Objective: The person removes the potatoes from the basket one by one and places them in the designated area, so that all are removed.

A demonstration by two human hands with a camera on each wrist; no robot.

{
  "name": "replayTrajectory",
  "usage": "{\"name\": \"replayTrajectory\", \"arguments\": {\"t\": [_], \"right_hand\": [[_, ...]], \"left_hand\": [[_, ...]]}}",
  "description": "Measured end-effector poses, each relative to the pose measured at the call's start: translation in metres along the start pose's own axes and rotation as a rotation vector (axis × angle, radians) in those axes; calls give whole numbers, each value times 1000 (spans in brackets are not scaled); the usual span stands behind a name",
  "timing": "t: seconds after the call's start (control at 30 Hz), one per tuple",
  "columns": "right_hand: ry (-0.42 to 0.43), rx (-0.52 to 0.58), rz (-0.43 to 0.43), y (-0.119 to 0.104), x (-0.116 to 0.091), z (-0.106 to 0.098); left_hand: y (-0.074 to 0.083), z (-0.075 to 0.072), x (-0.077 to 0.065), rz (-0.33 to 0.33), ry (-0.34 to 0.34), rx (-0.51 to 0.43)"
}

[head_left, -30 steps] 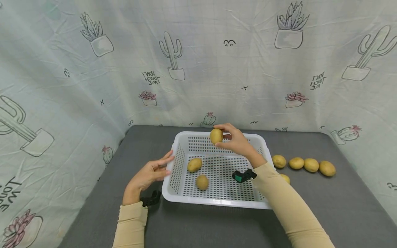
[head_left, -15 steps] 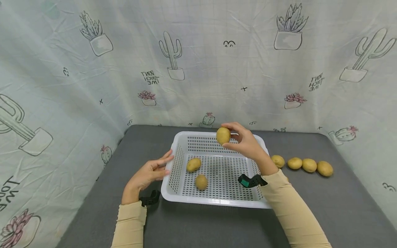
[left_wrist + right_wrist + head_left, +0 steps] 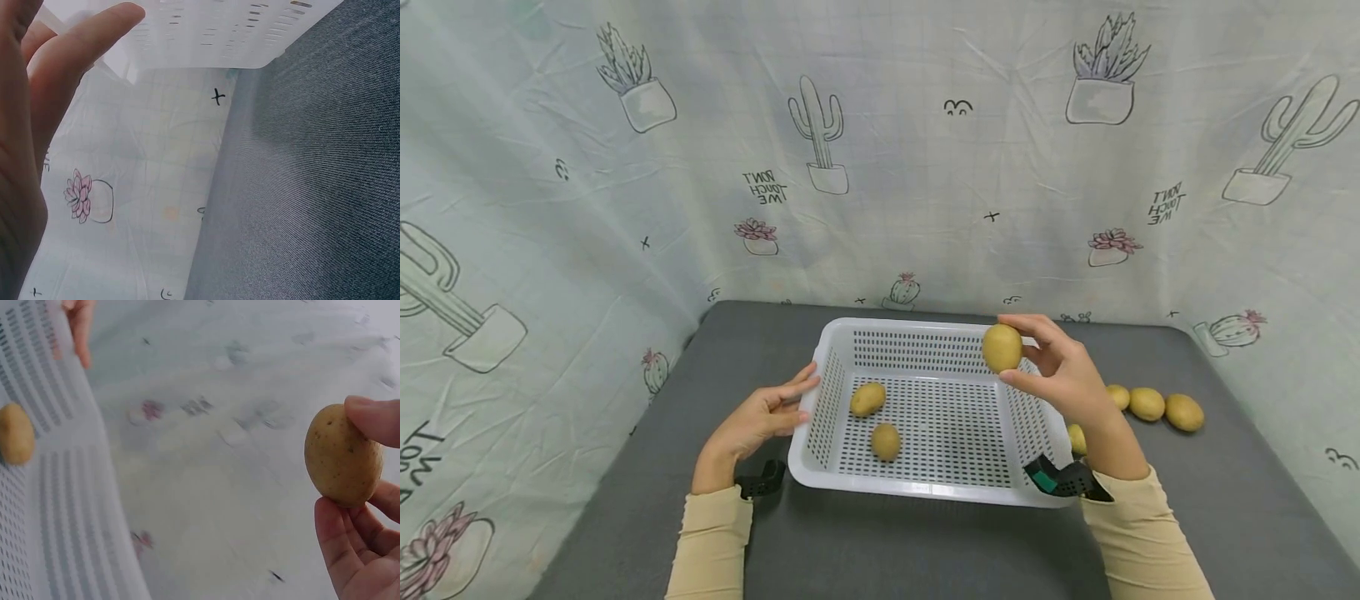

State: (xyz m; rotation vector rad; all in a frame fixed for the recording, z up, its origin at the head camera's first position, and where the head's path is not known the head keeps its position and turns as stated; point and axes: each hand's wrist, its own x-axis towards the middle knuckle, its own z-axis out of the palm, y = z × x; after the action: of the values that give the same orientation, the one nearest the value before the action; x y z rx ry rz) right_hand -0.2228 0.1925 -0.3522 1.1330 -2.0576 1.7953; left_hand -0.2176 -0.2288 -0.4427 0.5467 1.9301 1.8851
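Over the basket's right side, my right hand (image 3: 1063, 375) pinches a yellow potato (image 3: 1002, 347) between thumb and fingertips. The right wrist view shows this potato (image 3: 342, 455) close up, speckled and oval. Below it stands a white perforated plastic basket (image 3: 928, 492). Two potatoes lie on its floor toward the left, one potato (image 3: 868, 399) farther back and another potato (image 3: 886, 442) nearer. My left hand (image 3: 760, 425) rests with extended fingers against the basket's left rim. In the left wrist view a straight finger (image 3: 94, 37) lies at the basket's outer wall (image 3: 206, 44).
Right of the basket, a row of potatoes (image 3: 1147, 403) lies on the dark grey table (image 3: 925, 550), partly hidden behind my right hand and wrist. One more potato (image 3: 1077, 439) shows beside the basket's right wall. A cactus-print curtain (image 3: 880, 167) rises behind the table.
My right hand has moved to the right with the potato, from the basket's back middle to over its right side. The left hand and the basket have stayed put.
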Motion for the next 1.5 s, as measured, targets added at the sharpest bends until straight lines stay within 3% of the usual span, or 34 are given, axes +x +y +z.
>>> {"name": "replayTrajectory", "arguments": {"t": [0.13, 0.23, 0.53, 0.73, 0.9, 1.1, 1.3, 1.5], "right_hand": [[77, 92, -87, -9, -20, -19], [156, 100, -90, -13, -38, -32], [330, 36, 76, -2, -102, -53], [494, 84, 204, 17, -137, -55], [623, 151, 225, 31, -153, -54], [659, 144, 307, 46, -167, -57], [625, 33, 457, 57, -179, -60], [584, -48, 507, 65, -184, -61]], "left_hand": [[1, 1, 1, 1, -2, -4], [0, 1, 1, 6, -8, -2], [-3, -1, -1, 27, -24, 11], [-2, -2, -3, 16, -9, 23], [-2, -2, -2, 12, 0, 22], [-3, 0, 0, 15, 5, 24], [-3, 0, -1, 7, 1, 26], [-2, 0, -1, -4, 1, 19]]}}
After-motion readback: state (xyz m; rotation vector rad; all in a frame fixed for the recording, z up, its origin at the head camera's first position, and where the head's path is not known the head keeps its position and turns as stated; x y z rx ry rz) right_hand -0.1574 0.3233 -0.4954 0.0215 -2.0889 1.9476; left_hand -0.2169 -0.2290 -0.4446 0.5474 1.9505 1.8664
